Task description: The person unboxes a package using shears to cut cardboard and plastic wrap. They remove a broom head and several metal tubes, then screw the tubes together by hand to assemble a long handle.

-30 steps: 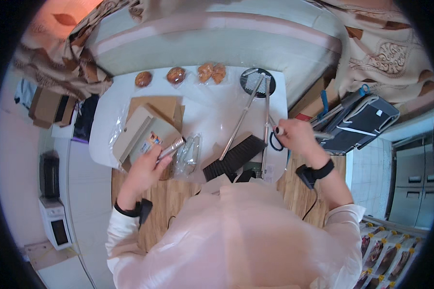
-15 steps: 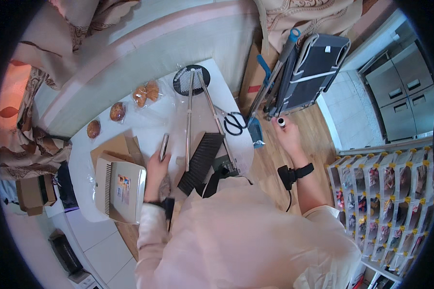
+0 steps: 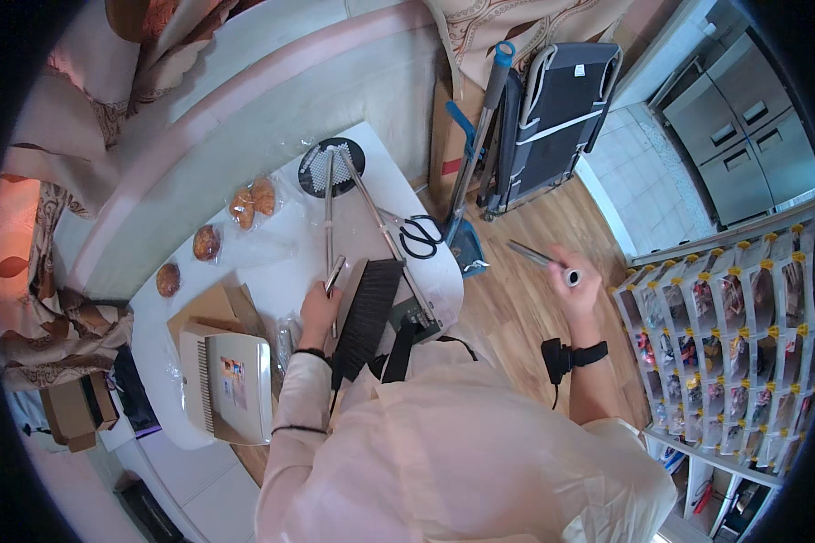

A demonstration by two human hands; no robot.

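My left hand [image 3: 319,315], fingers closed, grips a short metal tube [image 3: 336,270] that sticks up past the fingers over the white table. Out over the wood floor on the right, my right hand [image 3: 585,294] is shut on a metal pole [image 3: 527,252]; its pale, dark-centred end faces up from the fist. Right of my left hand lies a black broom head [image 3: 371,306]. Two thin metal tubes [image 3: 330,215] lean across the table from a round black piece with white mesh [image 3: 332,156]. To the left sits a beige dustpan [image 3: 244,398] with comb teeth.
Black-handled scissors [image 3: 420,237] and a dark calculator-like device [image 3: 418,317] lie at the table's right side. Bagged bread [image 3: 252,203], buns [image 3: 206,242] and cardboard [image 3: 210,308] are farther left. A blue dustpan [image 3: 467,246], folded chair [image 3: 561,118] and clear drawer rack [image 3: 715,335] stand right.
My left hand has moved right toward the broom head with its tube. My right hand has shifted right and down, bringing the pole's length into sight. The head view has turned slightly.
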